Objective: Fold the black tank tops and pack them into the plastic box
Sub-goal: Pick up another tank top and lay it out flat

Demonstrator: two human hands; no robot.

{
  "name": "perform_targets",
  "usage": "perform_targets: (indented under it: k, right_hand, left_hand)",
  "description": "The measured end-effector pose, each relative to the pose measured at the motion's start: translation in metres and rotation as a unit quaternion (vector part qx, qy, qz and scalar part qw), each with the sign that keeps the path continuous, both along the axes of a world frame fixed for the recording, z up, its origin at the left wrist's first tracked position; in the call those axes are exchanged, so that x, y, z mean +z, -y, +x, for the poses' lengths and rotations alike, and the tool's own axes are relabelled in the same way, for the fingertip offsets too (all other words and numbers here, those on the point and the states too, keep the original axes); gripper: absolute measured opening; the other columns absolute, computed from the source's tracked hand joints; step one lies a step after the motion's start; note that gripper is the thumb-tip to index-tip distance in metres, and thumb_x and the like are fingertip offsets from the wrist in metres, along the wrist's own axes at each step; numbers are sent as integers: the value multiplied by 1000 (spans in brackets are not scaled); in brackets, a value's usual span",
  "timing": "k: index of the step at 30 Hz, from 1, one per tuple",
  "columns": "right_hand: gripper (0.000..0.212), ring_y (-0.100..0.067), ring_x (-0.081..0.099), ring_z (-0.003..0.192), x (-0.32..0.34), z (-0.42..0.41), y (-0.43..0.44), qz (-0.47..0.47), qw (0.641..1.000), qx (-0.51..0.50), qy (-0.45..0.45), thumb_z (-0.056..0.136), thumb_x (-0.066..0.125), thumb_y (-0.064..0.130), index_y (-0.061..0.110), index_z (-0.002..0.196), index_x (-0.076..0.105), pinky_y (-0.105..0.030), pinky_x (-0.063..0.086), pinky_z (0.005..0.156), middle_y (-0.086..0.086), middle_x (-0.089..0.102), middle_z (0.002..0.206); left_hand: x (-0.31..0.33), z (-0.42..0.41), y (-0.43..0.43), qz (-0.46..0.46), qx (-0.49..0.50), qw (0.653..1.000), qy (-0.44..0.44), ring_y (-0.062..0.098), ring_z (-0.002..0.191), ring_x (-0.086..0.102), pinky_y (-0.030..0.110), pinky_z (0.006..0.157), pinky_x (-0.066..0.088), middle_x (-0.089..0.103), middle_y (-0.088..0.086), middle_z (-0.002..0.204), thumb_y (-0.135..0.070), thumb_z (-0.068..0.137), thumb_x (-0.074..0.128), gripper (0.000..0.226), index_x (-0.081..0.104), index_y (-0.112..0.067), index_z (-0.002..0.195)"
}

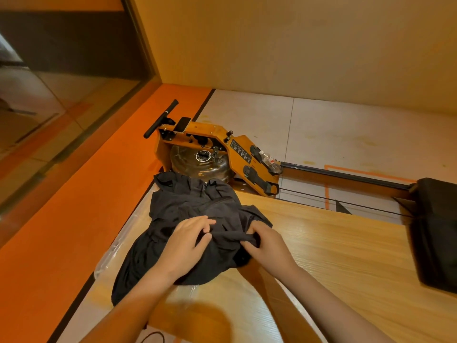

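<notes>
Tank tops (188, 209), black, head view: heaped at left edge of wooden table (333, 243), over clear plastic (116, 251). Left hand (184, 246) pinches a rolled hem; right hand (268, 246) grips the same band. Likely light, limp, slippery; take hold at hems or straps

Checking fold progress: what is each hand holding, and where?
The black tank top: left hand and right hand pinch a bunched ridge near its middle.

Two bare forearms, uncovered as far as they show, end in a bare left hand (183, 246) and a bare right hand (267, 246) with slender fingers (203, 222).
</notes>
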State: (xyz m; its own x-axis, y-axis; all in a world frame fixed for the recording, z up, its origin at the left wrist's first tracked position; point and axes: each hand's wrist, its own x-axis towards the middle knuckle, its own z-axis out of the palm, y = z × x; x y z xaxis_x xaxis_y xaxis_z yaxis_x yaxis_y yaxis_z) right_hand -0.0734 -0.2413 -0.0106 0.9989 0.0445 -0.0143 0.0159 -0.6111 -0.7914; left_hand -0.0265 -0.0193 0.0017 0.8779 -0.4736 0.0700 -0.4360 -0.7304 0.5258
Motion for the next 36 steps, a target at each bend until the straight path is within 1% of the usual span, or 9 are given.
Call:
perform_targets:
  k: [4,7,10,12,17,21,26,30,36]
  right_hand:
    - [21,-8,52,72,36,-1,7,52,999,7,14,83,65,15,21,73,48,-25,40,63,5,55,76]
    - [20,-13,55,74,66,1,9,92,995,5,26,83,66,13,20,74,50,-35,47,67,4,57,76]
    - [15,-19,59,79,95,2,17,135,990,2,40,84,68,16,16,80,54,-39,50,72,0,60,80]
    - [12,-15,61,83,115,3,25,151,987,7,51,85,68,17,16,84,56,-36,51,76,4,62,84]
    - [10,-6,61,82,160,1,57,90,992,23,85,84,70,18,22,84,61,-29,52,75,9,63,84]
    - [11,-6,64,79,191,-2,89,60,995,2,82,85,66,38,27,85,64,-29,56,71,5,67,84]
    - [44,-10,49,56,213,-7,126,-19,999,-9,47,92,55,44,8,68,61,-27,40,59,-3,53,61]
    - [43,-7,36,50,242,-21,163,-8,996,-35,80,90,62,39,11,62,46,-20,30,51,0,36,55]
    - [44,-15,52,58,285,-33,212,-44,991,-54,116,86,66,41,1,71,55,-26,40,58,-14,55,65]
  left_hand:
    - [28,-5,9,2,-73,997,-29,-19,130,23,9,105,15,46,-32,133,-30,97,51,19,43,-27,80]
    - [47,-4,26,-71,-62,990,-104,-19,126,34,8,102,24,52,-31,129,-23,96,54,22,43,-23,77]
    - [68,-1,42,-170,-36,969,-178,-8,86,55,17,79,38,60,-18,82,-14,96,53,30,41,-23,71]
    - [84,-1,50,-182,-40,969,-162,1,68,45,21,68,35,47,-9,69,-12,96,54,31,41,-24,70]
    - [125,3,68,-197,-70,972,-109,2,68,45,14,65,36,48,-11,72,-13,94,57,25,44,-17,73]
    - [154,10,85,-218,-66,972,-63,5,68,40,23,67,33,43,-3,74,-19,97,53,23,43,-19,77]
    - [189,5,122,-227,-104,968,-35,3,67,42,20,66,35,43,-7,74,-22,99,50,19,45,-17,82]
    - [216,2,153,-265,-124,956,-25,4,65,40,18,62,34,41,-6,73,-22,101,45,19,43,-19,83]
    - [239,0,194,-236,-141,960,52,4,61,33,21,59,30,36,1,74,-28,103,37,20,39,-18,86]
